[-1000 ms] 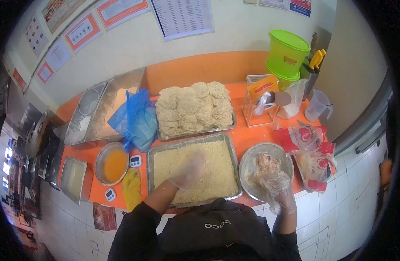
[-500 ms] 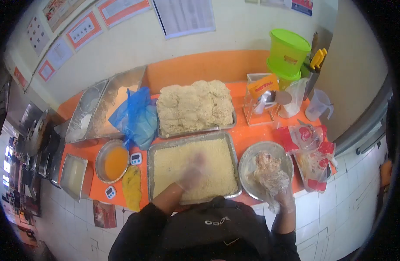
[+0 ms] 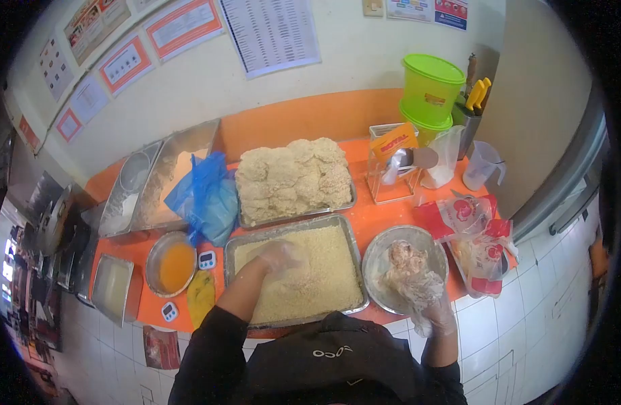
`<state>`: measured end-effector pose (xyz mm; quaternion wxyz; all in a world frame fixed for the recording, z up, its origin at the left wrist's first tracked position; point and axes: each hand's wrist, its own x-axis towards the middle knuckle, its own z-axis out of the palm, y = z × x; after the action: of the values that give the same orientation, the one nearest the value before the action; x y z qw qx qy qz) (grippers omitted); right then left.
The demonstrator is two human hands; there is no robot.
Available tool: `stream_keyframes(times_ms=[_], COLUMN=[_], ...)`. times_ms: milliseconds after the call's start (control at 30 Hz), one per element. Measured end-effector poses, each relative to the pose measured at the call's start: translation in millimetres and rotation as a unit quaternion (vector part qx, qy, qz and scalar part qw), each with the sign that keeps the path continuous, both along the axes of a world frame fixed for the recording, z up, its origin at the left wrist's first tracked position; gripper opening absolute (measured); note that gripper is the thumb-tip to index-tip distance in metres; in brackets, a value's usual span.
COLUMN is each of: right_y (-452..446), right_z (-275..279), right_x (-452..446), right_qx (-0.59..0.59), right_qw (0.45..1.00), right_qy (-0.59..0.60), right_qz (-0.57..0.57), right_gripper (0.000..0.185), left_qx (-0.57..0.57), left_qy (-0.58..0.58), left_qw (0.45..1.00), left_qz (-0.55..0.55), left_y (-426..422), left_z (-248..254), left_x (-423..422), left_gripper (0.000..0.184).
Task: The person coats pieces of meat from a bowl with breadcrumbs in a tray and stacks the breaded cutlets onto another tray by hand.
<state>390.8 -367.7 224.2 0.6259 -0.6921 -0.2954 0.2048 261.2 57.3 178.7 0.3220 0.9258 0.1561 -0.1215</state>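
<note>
My left hand (image 3: pixel 278 256), in a clear plastic glove, lies in the metal tray (image 3: pixel 354 251) of pale breadcrumbs (image 3: pixel 327 270). Its fingers look stretched out over the crumbs, slightly blurred, and nothing shows in them. At the near right rim of a round metal bowl (image 3: pixel 376 253), my gloved right hand (image 3: pixel 440 314) is closed around a crumpled clear plastic bag (image 3: pixel 418 289). Pinkish raw meat (image 3: pixel 406 256) sits at the bag's mouth, over the bowl. Behind the crumb tray stands another tray heaped with crumb-coated pieces (image 3: pixel 293 175).
To the left are a bowl of orange liquid (image 3: pixel 175 266), a blue plastic bag (image 3: pixel 205 202), two timers (image 3: pixel 207 260), a yellow cloth (image 3: pixel 201 298) and metal pans (image 3: pixel 111 287). Red-and-clear packets (image 3: pixel 462 216), a measuring jug (image 3: pixel 481 165) and green tubs (image 3: pixel 432 81) stand on the right.
My left hand has moved left and away from me across the breadcrumbs. My right hand keeps its grip on the plastic bag at the bowl. The camera view has shifted slightly.
</note>
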Motion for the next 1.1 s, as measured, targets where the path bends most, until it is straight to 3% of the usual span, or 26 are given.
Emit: stream_keyframes(times_ms=[67, 133, 233, 300, 333, 367, 433, 500, 567, 700, 767, 867, 933, 967, 1033, 1100], right_y=[2.9, 6.5, 9.7, 12.9, 13.6, 11.9, 6.7, 6.7, 1.1, -11.7, -12.8, -13.4, -7.7, -5.0, -4.3, -9.5], right_z=[17.6, 34.6, 38.6, 43.8, 45.3, 39.2, 20.8, 27.6, 20.8, 13.6, 17.4, 18.0, 32.1, 33.6, 36.5, 25.4], right_x=[-7.0, -12.7, -13.9, -17.5, -18.2, -15.1, -6.4, -10.3, -9.3, -6.7, -9.2, -8.6, -12.4, -9.8, -7.0, 5.8], right_qx=[0.028, 0.075, 0.024, 0.049, 0.061, 0.03, -0.034, -0.008, 0.017, 0.019, 0.004, -0.006, -0.007, -0.051, -0.147, -0.124], right_qw=[0.996, 0.976, 0.99, 0.983, 0.979, 0.993, 0.997, 0.998, 0.995, 0.989, 0.99, 0.991, 0.984, 0.989, 0.976, 0.95], right_qy=[0.083, 0.196, 0.129, 0.166, 0.184, 0.104, -0.058, 0.001, 0.054, 0.106, 0.081, 0.05, 0.106, 0.032, -0.107, -0.271], right_qz=[-0.025, -0.052, -0.056, -0.06, -0.063, -0.054, -0.038, -0.065, -0.078, -0.103, -0.118, -0.126, -0.139, -0.133, -0.119, -0.093], right_gripper=[0.044, 0.04, 0.044, 0.042, 0.041, 0.04, 0.037, 0.032, 0.033, 0.028, 0.023, 0.021, 0.019, 0.02, 0.021, 0.021], left_qx=[0.116, 0.015, -0.247, -0.191, -0.027, 0.138, -0.002, 0.05, 0.296, 0.26, 0.271, 0.475, 0.488, 0.488, 0.466, 0.466], left_qy=[-0.141, -0.091, -0.06, -0.042, -0.027, -0.012, -0.184, -0.249, -0.205, -0.133, -0.146, -0.323, -0.431, -0.481, -0.419, -0.362], left_qw=[0.98, 0.995, 0.967, 0.981, 0.999, 0.989, 0.983, 0.966, 0.927, 0.956, 0.951, 0.813, 0.759, 0.727, 0.779, 0.807], left_qz=[-0.073, -0.035, 0.02, 0.005, -0.026, -0.055, -0.019, -0.037, -0.103, -0.023, 0.029, 0.099, 0.008, -0.038, 0.007, 0.035], left_y=[3.1, -5.8, 4.9, 7.6, -15.1, -27.6, 24.3, 42.5, 35.9, 43.2, 54.8, 54.1, 41.4, 37.0, 36.3, 32.7], left_z=[-4.1, 26.5, 53.0, 81.8, 133.2, 161.5, 104.3, 101.3, 160.1, 225.8, 223.6, 196.3, 170.2, 159.4, 142.4, 126.4], left_x=[-3.2, -3.4, 10.6, 29.4, 39.9, 46.4, 75.7, 97.1, 117.7, 152.6, 174.3, 191.2, 186.7, 185.2, 181.0, 179.1], left_gripper=[0.052, 0.051, 0.054, 0.054, 0.053, 0.053, 0.051, 0.048, 0.042, 0.043, 0.044, 0.04, 0.042, 0.042, 0.039, 0.038])
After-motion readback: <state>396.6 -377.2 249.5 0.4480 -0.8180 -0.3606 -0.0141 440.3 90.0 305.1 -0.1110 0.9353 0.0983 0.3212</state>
